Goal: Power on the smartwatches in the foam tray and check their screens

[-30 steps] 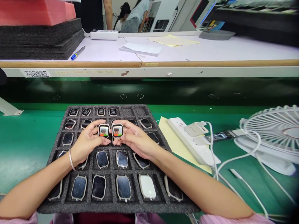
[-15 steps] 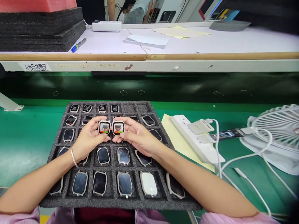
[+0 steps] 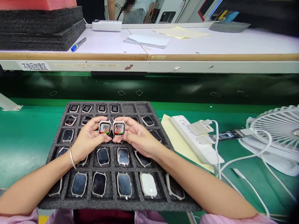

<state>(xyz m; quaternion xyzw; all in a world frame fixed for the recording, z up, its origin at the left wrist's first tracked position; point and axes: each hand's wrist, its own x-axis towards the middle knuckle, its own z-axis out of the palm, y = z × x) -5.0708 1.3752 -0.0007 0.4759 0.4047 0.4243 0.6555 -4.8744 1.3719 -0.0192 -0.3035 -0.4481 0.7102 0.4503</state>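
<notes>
We hold two small smartwatches side by side above the foam tray [image 3: 112,201], screens lit. The grip of our left hand [image 3: 87,140] is closed on the left watch [image 3: 105,128]; our right hand [image 3: 138,139] pinches the right watch [image 3: 119,128]. They look light, hard and smooth, with glass that could scratch, so the rims seem safest to hold. Most tray pockets hold one dark watch; one white watch [image 3: 148,184] lies face down.

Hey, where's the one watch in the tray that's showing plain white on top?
Head view: the white-topped watch body sits in the black foam tray's nearest row, second pocket from the right, between two dark-screened watches.
</notes>
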